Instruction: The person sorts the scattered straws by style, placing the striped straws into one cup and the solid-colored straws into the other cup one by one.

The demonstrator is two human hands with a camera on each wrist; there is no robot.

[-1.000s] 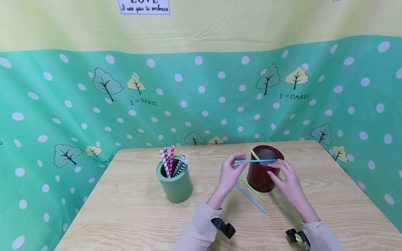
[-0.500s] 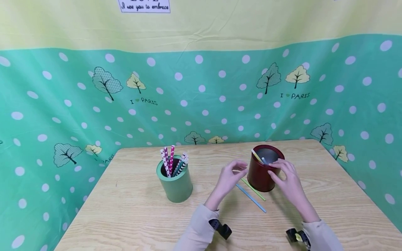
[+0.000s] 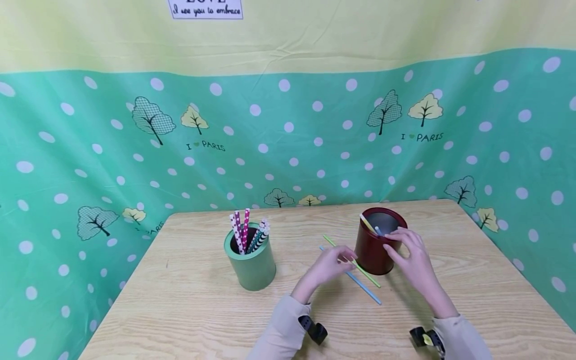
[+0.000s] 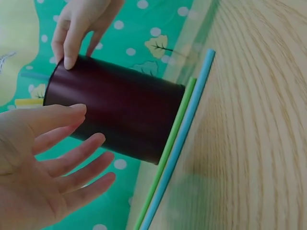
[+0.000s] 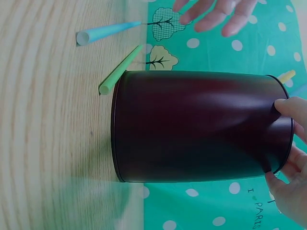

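Observation:
My right hand (image 3: 413,255) grips the rim of an upright dark red cup (image 3: 372,252), thumb against its outer wall. A yellow straw (image 3: 367,223) and a blue straw (image 3: 378,231) lean inside that cup, tops poking past the rim. In front of it, a green straw (image 4: 175,129) and another blue straw (image 4: 187,124) lie side by side on the table. Over these two hovers my left hand (image 3: 334,265), its fingers loosely spread with nothing between them in the left wrist view. It partly covers both straws in the head view.
Left of the hands stands a green cup (image 3: 254,275) holding several polka-dot and striped straws (image 3: 245,232). The wooden table (image 3: 193,310) runs back to a green dotted curtain (image 3: 288,165).
The blue straw my left hand held across the red cup is now inside it. My left hand has come down to the loose straws; my right hand stays at the rim.

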